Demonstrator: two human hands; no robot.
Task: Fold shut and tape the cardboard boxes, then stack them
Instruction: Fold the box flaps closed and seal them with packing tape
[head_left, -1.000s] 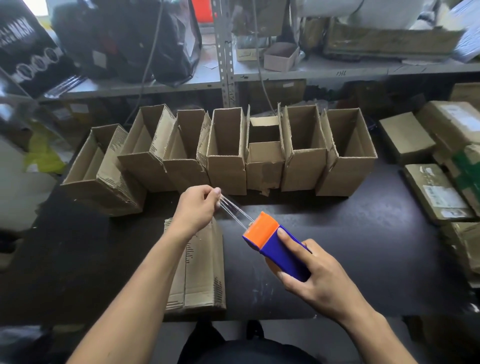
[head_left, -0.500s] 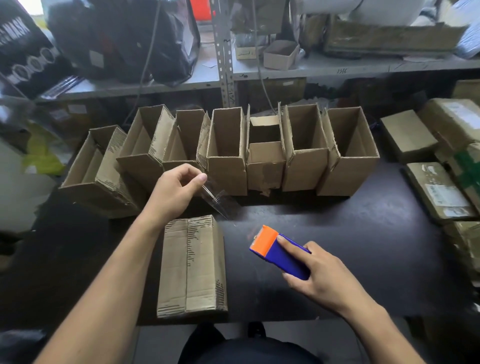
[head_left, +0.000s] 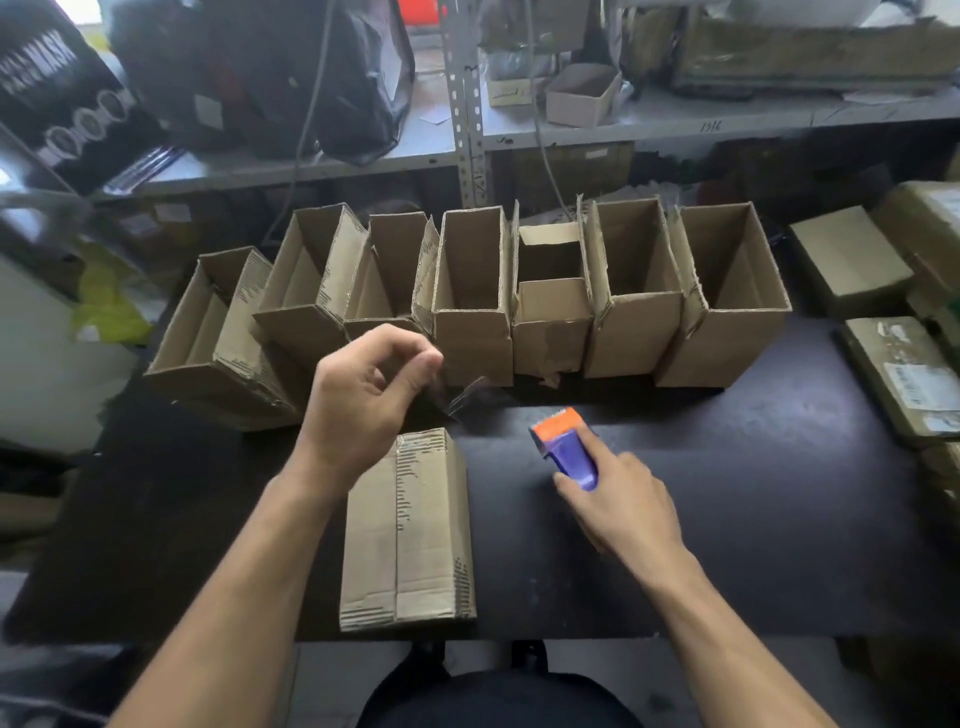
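Clear tape strip (head_left: 465, 397) pinched in left hand (head_left: 363, 400) fingers, dispenser (head_left: 566, 447) gripped by right hand (head_left: 618, 499).

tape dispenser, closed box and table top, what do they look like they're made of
Tape dispenser: likely smooth plastic, solid orange and blue with slight sheen. Closed box: matte brown corrugated cardboard, fluting visible along worn edges. Table top: dark, faintly speckled, dull sheen; material unclear.

Your tape dispenser (head_left: 566, 449) is blue-purple with a bright orange head. The closed box (head_left: 410, 530) in front of you is plain brown cardboard with dark dashed markings along its edges, like the open boxes (head_left: 634, 291) behind it. The tabletop (head_left: 779, 519) is black, faintly speckled. Yellow plastic (head_left: 104, 301) shows at your left.
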